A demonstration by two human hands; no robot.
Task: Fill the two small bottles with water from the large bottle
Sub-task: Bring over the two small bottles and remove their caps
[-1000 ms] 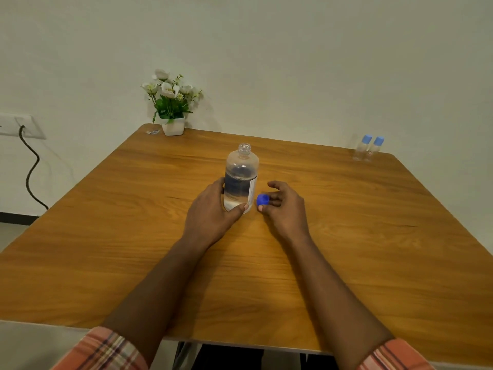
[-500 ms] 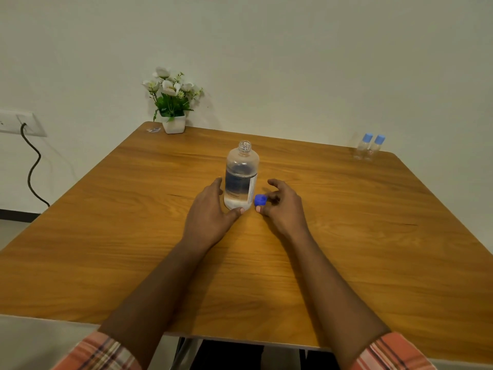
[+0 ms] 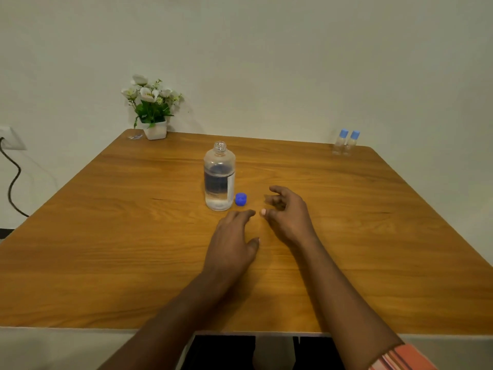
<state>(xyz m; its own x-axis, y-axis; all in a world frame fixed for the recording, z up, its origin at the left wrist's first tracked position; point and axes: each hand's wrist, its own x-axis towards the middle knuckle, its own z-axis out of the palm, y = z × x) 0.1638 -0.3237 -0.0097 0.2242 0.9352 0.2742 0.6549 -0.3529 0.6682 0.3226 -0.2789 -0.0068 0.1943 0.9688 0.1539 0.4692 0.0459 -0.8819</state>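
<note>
The large clear bottle (image 3: pixel 219 177) stands upright and uncapped near the middle of the wooden table (image 3: pixel 106 249), partly filled with water. Its blue cap (image 3: pixel 241 199) lies on the table just right of the bottle's base. Two small clear bottles with light blue caps, one (image 3: pixel 339 142) beside the other (image 3: pixel 351 143), stand at the far right corner. My left hand (image 3: pixel 232 244) hovers in front of the large bottle, empty, fingers loosely apart. My right hand (image 3: pixel 286 212) is to the right of the cap, empty, fingers curled and spread.
A white pot of artificial flowers (image 3: pixel 152 110) stands at the far left corner, with a small wrapper (image 3: pixel 135 136) beside it. A wall socket with a black cable (image 3: pixel 12 180) is on the left wall.
My left hand let go of the large bottle and drew back toward me. My right hand left the blue cap on the table beside the bottle and moved off to the right.
</note>
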